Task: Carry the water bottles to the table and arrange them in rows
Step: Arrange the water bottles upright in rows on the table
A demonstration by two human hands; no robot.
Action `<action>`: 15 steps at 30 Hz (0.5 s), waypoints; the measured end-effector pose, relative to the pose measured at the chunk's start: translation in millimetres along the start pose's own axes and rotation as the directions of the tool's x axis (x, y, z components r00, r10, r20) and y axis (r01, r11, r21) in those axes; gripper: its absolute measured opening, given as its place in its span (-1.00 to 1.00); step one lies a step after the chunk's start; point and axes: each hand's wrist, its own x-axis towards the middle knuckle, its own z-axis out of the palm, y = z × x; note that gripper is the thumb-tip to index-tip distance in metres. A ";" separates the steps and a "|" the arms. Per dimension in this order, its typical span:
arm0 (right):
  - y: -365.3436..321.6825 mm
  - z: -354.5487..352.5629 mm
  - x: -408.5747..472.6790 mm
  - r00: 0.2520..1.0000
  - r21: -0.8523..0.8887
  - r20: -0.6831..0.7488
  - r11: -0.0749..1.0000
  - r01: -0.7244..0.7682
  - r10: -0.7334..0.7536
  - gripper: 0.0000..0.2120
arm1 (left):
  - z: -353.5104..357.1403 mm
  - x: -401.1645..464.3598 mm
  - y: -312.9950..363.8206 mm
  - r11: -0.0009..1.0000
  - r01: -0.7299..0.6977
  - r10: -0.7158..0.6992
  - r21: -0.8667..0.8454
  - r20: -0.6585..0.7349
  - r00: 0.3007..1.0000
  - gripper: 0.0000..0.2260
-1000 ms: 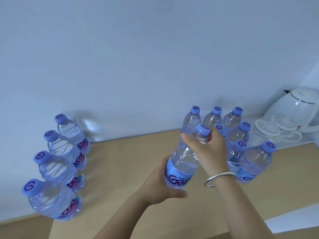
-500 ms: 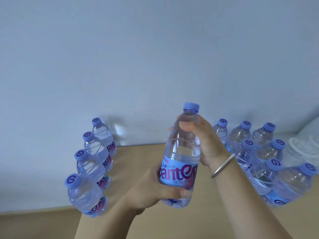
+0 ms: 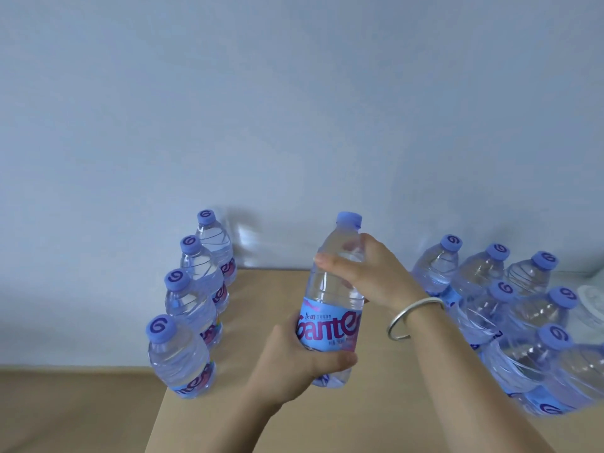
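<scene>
- Holding one clear plastic water bottle with a blue cap and a blue label (image 3: 333, 299) are both hands, above the light wooden table (image 3: 268, 305) and about upright, between the two groups of bottles.
- The left hand (image 3: 294, 358) grips the lower part of this bottle; its thumb is curled across the front, under the label, and the fingers go behind it.
- The right hand (image 3: 372, 276) grips the upper part, under the neck; the fingers are wrapped around the shoulder of the bottle, and the cap stays free above them.
- A thin silver bangle (image 3: 412, 317) sits on the right wrist.
- On the left, a row of four same bottles with blue caps (image 3: 192, 305) stands on the table, one behind another, from the near table edge to the pale blue-grey wall (image 3: 294, 109).
- On the right, a tight group of more such bottles (image 3: 510, 308) stands on the table, touching each other; the nearest ones are blurred at the picture edge.
- Behind this group, at the far right, a white object (image 3: 591, 302) shows only in part, and I cannot tell what it is.
</scene>
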 end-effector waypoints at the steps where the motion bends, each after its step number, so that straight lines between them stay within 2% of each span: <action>1: -0.1 3.1 2.9 1.000 0.003 -0.002 1.000 -0.005 0.005 -0.30 | -3.6 2.3 -2.0 1.000 0.005 -0.005 -0.006 0.024 1.000 -0.74; 3: -0.8 11.0 7.9 1.000 0.018 0.008 1.000 -0.008 0.008 -0.39 | -12.0 7.5 -7.4 1.000 0.009 -0.009 -0.005 0.059 0.998 -0.77; 5: -3.5 21.9 13.5 1.000 0.042 0.026 0.999 -0.010 0.009 -0.45 | -20.5 13.5 -14.9 1.000 0.027 -0.027 -0.001 0.026 0.999 -0.78; 7: -6.5 35.4 21.6 1.000 0.022 0.027 1.000 -0.005 0.005 -0.39 | -27.8 22.6 -25.0 0.997 0.074 -0.070 0.029 -0.108 0.992 -0.74; 10: -10.4 65.2 39.9 0.999 -0.099 0.022 0.995 0.028 -0.026 -0.35 | -42.6 37.1 -46.1 0.986 0.163 -0.136 0.043 -0.362 0.922 -0.60; 12: -9.5 82.8 53.7 0.999 -0.128 -0.024 0.991 0.044 -0.048 -0.38 | -50.6 44.6 -61.6 0.984 0.174 -0.138 0.041 -0.449 0.883 -0.53; 15: -6.1 103.9 80.6 0.996 -0.143 -0.070 0.988 0.048 -0.059 -0.40 | -62.7 54.6 -85.6 0.950 0.296 -0.211 0.095 -0.503 0.838 -0.23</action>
